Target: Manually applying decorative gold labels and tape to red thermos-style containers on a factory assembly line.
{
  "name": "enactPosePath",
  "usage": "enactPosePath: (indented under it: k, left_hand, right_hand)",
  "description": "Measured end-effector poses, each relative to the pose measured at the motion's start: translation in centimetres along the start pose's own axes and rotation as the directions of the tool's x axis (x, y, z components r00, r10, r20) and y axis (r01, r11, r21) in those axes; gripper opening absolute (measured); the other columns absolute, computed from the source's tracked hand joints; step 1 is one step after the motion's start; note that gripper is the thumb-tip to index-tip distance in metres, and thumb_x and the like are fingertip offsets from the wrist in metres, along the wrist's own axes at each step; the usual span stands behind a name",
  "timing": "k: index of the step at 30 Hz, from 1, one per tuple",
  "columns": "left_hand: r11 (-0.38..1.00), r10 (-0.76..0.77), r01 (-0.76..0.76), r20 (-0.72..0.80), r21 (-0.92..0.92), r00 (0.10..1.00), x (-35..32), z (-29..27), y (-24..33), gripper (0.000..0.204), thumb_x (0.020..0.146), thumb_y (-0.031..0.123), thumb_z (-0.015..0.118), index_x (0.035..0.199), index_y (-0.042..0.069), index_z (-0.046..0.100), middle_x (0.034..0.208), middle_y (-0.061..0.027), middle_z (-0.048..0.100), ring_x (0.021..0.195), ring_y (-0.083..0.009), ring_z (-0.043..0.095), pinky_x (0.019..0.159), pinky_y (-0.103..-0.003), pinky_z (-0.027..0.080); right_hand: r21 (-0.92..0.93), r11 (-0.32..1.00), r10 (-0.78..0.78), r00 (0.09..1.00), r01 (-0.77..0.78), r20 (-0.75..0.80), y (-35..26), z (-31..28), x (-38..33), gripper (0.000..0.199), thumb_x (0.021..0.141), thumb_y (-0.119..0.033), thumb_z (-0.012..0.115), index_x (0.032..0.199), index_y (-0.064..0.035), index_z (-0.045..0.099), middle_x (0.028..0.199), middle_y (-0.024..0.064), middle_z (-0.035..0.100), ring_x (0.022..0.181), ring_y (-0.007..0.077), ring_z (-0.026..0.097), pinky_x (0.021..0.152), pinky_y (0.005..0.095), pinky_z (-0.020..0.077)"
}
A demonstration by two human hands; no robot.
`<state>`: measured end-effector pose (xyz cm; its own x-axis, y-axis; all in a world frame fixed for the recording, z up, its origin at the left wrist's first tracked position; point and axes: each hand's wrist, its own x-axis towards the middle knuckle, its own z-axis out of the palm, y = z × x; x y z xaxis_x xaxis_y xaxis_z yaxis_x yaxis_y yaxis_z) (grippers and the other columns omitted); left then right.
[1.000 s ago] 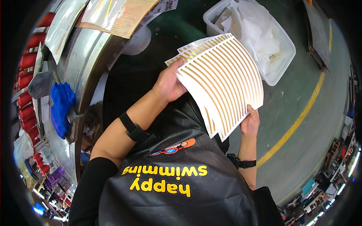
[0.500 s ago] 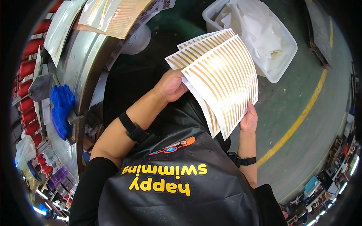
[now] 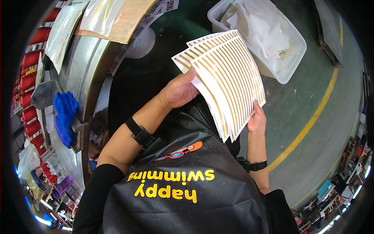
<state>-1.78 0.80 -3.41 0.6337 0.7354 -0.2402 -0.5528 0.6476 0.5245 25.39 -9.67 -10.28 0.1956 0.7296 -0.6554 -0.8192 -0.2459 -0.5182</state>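
A small fanned stack of white sheets with gold stripes [image 3: 230, 78] is held up in front of my dark apron. My left hand [image 3: 180, 90] grips the stack by its left edge, thumb on top and the other fingers underneath, partly hidden. At the lower right edge, my right hand [image 3: 257, 119] pinches the sheets between thumb and fingers. The top sheet overlaps the others, whose striped edges show at the upper left and along the bottom.
A white plastic bin [image 3: 290, 70] holding crumpled white sheets stands on the green floor beyond the stack. To the left is a metal worktable [image 3: 80, 58] with cardboard [image 3: 130, 19] on it. A blue glove [image 3: 65, 117] hangs by its edge, near red rollers [image 3: 33, 82].
The sheets have tilted slightly, and the bright glare on the top one has faded. My left thumb has moved up onto the top sheet's edge.
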Motion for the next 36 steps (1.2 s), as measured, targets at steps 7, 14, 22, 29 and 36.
enactPosePath:
  k: [7, 14, 22, 29, 36]
  left_hand:
    - [0.998, -0.066, 0.066, -0.131, 0.0, 0.989, 0.2, 0.2, 0.1, 0.053, 0.099, 0.036, 0.042, 0.139, 0.003, 0.034, 0.137, -0.01, 0.048, 0.126, -0.0224, 0.046, 0.107, -0.042, 0.032]
    - [0.993, -0.081, 0.066, -0.147, -0.1, 0.986, 0.4, -0.4, -0.4, 0.044, 0.099, 0.028, 0.043, 0.134, 0.001, 0.042, 0.131, -0.0108, 0.053, 0.121, -0.0228, 0.051, 0.106, -0.04, 0.035]
    - [0.994, -0.076, 0.104, -0.436, 0.041, 0.897, 0.8, 0.3, -0.6, 0.039, 0.093, 0.014, 0.045, 0.128, -0.005, 0.045, 0.12, -0.0153, 0.059, 0.105, -0.0248, 0.062, 0.093, -0.039, 0.049]
    - [0.988, -0.059, 0.12, -0.482, 0.097, 0.874, 1.0, 1.2, -0.6, 0.036, 0.09, 0.013, 0.048, 0.122, -0.003, 0.049, 0.111, -0.0128, 0.062, 0.098, -0.0221, 0.063, 0.085, -0.035, 0.05]
    - [0.981, 0.018, 0.081, -0.5, 0.174, 0.866, 1.0, 1.3, -1.5, 0.034, 0.09, 0.014, 0.05, 0.118, -0.006, 0.052, 0.111, -0.0137, 0.062, 0.099, -0.0217, 0.062, 0.084, -0.035, 0.049]
  right_hand:
    - [0.184, 0.958, 0.208, 0.975, -0.22, 0.081, -0.1, -1.3, 0.6, 0.04, 0.097, -0.013, 0.043, 0.131, 0.0064, 0.04, 0.13, 0.0204, 0.051, 0.118, 0.0316, 0.052, 0.103, 0.0454, 0.0409]
    - [0.393, 0.818, 0.277, 0.885, -0.421, 0.373, 1.5, -3.9, 2.0, 0.041, 0.097, -0.016, 0.04, 0.132, 0.0057, 0.043, 0.135, 0.0225, 0.047, 0.124, 0.0335, 0.048, 0.107, 0.0489, 0.0355]
    - [0.372, 0.841, 0.252, 0.893, -0.393, 0.374, 1.1, -3.0, 1.9, 0.042, 0.099, -0.019, 0.04, 0.135, 0.0038, 0.039, 0.138, 0.0195, 0.045, 0.128, 0.0318, 0.043, 0.109, 0.047, 0.0335]
    - [0.041, 0.977, 0.207, 0.974, -0.211, 0.096, -0.3, -1.2, 1.6, 0.043, 0.097, -0.017, 0.044, 0.134, 0.0032, 0.039, 0.135, 0.0176, 0.049, 0.123, 0.0298, 0.049, 0.107, 0.0444, 0.0368]
    - [0.048, 0.934, 0.356, 0.934, -0.355, -0.007, 1.1, -0.6, 2.5, 0.042, 0.098, -0.017, 0.037, 0.132, 0.008, 0.039, 0.133, 0.023, 0.048, 0.121, 0.0325, 0.05, 0.105, 0.0448, 0.0387]
